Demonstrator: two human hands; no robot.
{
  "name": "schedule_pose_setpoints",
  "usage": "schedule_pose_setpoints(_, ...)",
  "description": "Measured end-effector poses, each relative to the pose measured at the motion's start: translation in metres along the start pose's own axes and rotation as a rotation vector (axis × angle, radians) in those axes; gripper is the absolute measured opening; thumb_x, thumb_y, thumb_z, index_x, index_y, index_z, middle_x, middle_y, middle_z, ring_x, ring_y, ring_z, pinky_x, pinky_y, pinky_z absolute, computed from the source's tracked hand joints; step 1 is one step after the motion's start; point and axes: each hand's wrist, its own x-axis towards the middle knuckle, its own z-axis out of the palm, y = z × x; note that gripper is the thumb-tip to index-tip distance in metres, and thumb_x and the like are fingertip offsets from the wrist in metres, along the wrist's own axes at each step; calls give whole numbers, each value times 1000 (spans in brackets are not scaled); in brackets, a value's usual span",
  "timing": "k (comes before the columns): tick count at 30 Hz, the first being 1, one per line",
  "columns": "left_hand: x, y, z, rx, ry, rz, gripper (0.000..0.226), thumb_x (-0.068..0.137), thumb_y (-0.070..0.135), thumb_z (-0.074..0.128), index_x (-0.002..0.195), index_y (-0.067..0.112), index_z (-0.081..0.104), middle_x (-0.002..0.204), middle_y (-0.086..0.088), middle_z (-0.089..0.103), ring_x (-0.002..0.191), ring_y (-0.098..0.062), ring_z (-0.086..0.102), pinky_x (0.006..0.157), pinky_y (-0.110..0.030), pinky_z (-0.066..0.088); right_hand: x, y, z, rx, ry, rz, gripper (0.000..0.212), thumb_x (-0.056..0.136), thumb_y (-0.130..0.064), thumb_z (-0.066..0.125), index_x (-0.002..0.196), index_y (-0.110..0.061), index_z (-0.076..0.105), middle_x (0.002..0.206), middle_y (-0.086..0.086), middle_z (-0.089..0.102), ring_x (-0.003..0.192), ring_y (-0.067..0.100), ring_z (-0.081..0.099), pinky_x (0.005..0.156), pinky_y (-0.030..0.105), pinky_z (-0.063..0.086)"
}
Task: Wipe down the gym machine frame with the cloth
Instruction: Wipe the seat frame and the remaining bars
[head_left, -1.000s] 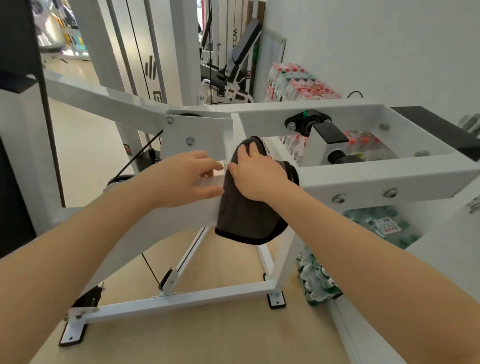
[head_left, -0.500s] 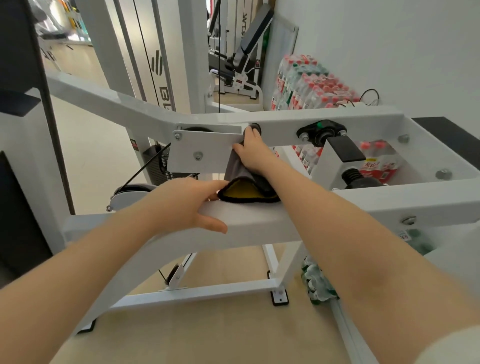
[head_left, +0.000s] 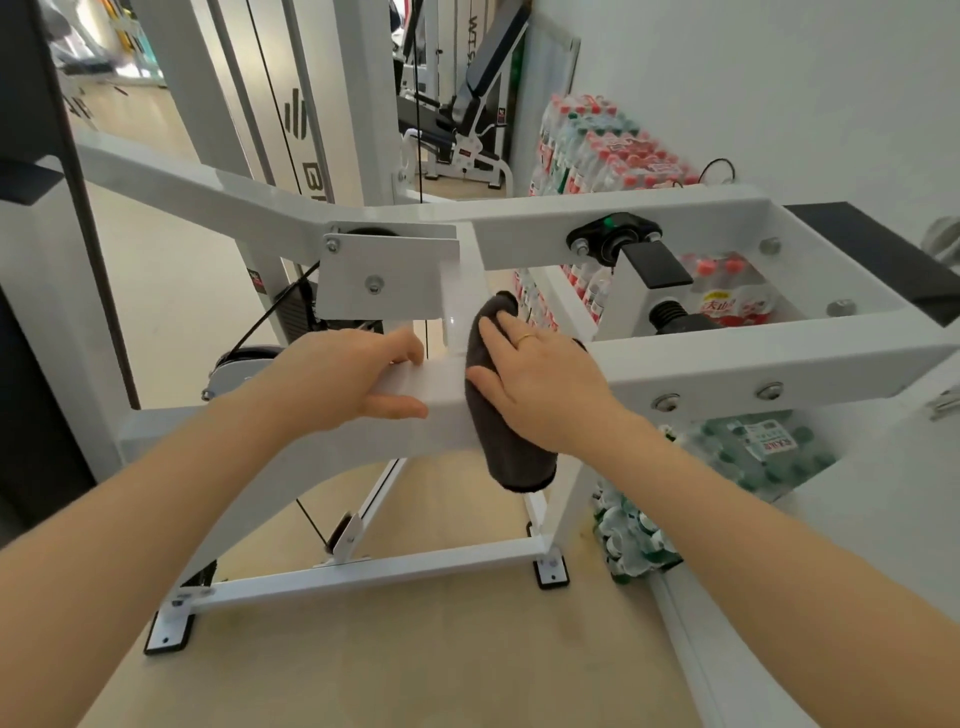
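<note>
Pressing flat-fingered right hand (head_left: 540, 387) atop dark cloth (head_left: 511, 447) draped over white frame (head_left: 727, 364).

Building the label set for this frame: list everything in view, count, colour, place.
White steel machine frame: one, centre.
Dark grey wiping cloth: one, draped over the near beam, under the right hand.
Black pivot bearing block: one, on the far beam.
Shrink-wrapped bottled water packs: several, red and green caps, by the white wall.
Black padded bench: one, background.
Beige floor: below.
Left hand: grips the near beam.
Right hand: flat on cloth, gold ring.
</note>
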Motion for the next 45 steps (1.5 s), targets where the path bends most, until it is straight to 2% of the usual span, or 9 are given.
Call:
schedule_pose_setpoints(4,-4,16,2,66,92,100,42,81,40,63,113,14,54,112,-5,60,100,-25,54,82,-32,36,-31,16,8,-83,354,-216,41,89,-33,48,115,-5,64,119,12,64,103,28,63,92,37,46)
schedule_pose_setpoints(8,-12,55,18,204,389,206,43,63,11,80,102,0,65,122,-19,59,110,-39,56,92,-50,42,-51,29,19,57,652,-279,16,86,-4,56,89,0,71,104,11,70,99,26,66,86,37,52)
schedule_pose_setpoints(12,-13,94,54,300,589,423,26,75,8,63,100,3,67,125,-18,57,121,-35,44,104,-44,32,-95,59,28,138,729,-246,26,93,-7,46,87,3,69,104,12,69,102,27,65,87,36,50)
schedule_pose_setpoints(15,-10,128,91,345,538,619,30,77,9,51,100,9,70,124,-13,60,122,-30,45,105,-42,31,-137,93,46,171,650,-171,28,96,-12,46,95,4,68,104,13,69,102,26,64,89,34,47)
schedule_pose_setpoints(20,13,178,146,197,198,519,47,53,9,78,99,8,70,113,-10,66,110,-29,60,89,-43,50,-187,146,103,572,262,419,22,99,-12,40,114,-8,56,87,0,61,86,25,60,62,20,35)
schedule_pose_setpoints(26,55,189,192,-115,39,227,55,85,16,55,136,7,39,145,-10,35,135,-27,29,109,-38,25,-198,174,154,1087,357,1196,35,102,-19,31,131,-6,43,128,9,50,118,26,46,98,31,36)
schedule_pose_setpoints(35,155,179,302,-255,388,109,72,89,9,49,146,3,6,155,-13,2,143,-25,3,112,-27,1,-127,192,240,1142,737,962,15,102,-24,29,104,-17,42,89,-15,47,86,8,49,79,22,32)
schedule_pose_setpoints(39,184,174,331,-221,637,206,73,79,-9,46,144,-4,13,153,-21,9,140,-37,12,114,-41,13,-95,200,252,1257,1003,788,16,102,-24,29,108,-19,43,88,-20,45,80,-4,46,72,13,37)
schedule_pose_setpoints(45,197,157,337,-99,865,218,75,74,-15,45,144,-2,20,152,-18,16,140,-34,17,114,-41,5,-68,195,251,1262,1201,523,19,102,-22,29,113,-13,42,84,-20,41,74,-9,43,58,0,36)
